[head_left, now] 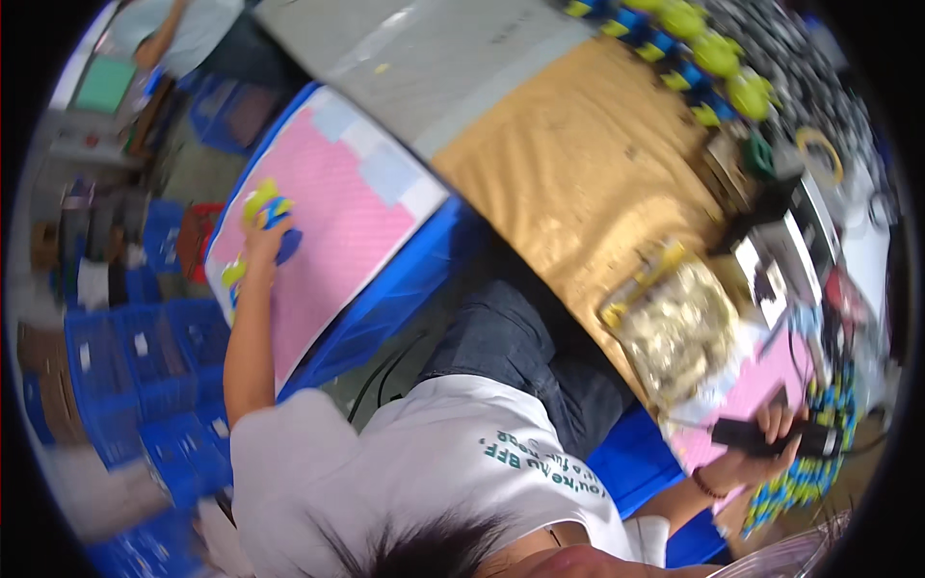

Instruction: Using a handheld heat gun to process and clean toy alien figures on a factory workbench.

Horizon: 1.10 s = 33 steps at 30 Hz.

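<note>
My left hand (264, 239) reaches out to the left and closes round a yellow-green and blue toy figure (260, 200) over a pink-topped sheet (337, 241). Beside my left forearm lies a second yellow-green figure (233, 274), partly covered by the arm. On the right, my right hand (771, 448) grips a black corded hand tool (742, 435), a thick dark bar with a thin metal tip pointing left and a cable at its other end. Its exact kind is not clear. A dark bead bracelet (708, 484) circles the right wrist.
A tan-covered bench (578, 164) runs across the front, bearing a tray of clear plastic bags (679, 332). Several finished-looking figures (716, 55) stand at the far right, with more (800, 486) near my right hand. Blue crates (145, 356) are stacked at left. Another person's arm (162, 37) shows far left.
</note>
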Motion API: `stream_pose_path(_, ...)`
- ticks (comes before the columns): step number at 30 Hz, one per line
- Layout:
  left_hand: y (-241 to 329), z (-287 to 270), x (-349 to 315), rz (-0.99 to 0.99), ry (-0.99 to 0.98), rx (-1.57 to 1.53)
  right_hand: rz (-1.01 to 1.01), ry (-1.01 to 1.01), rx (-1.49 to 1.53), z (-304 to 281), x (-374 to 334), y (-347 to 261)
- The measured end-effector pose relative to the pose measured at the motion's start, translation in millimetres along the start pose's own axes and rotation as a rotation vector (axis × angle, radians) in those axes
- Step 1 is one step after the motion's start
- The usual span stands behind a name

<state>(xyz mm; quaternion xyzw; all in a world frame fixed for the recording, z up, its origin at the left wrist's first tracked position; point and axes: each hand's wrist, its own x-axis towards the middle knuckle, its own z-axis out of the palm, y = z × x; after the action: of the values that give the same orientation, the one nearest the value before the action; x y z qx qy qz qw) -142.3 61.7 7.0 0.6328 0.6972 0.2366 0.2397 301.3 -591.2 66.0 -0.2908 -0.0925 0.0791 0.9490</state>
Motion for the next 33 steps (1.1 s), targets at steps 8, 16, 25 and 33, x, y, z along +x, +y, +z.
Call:
stream_pose_path(8,195,83,-205,-0.176,-1.593,-1.533,-0.245,-0.255,-0.267,25,25,-2)
stream_pose_path(16,231,221,-415,-0.781,-2.423,-1.159,-0.489,-0.277,-0.736,78,122,28)
stream_pose_path(25,218,216,-441,-1.207,-1.966,-1.069,-0.273,-0.102,-0.673,76,161,78)
stream_pose_path(33,194,168,-411,-0.173,-2.169,-0.438,-0.173,-0.091,-0.723,80,153,75)
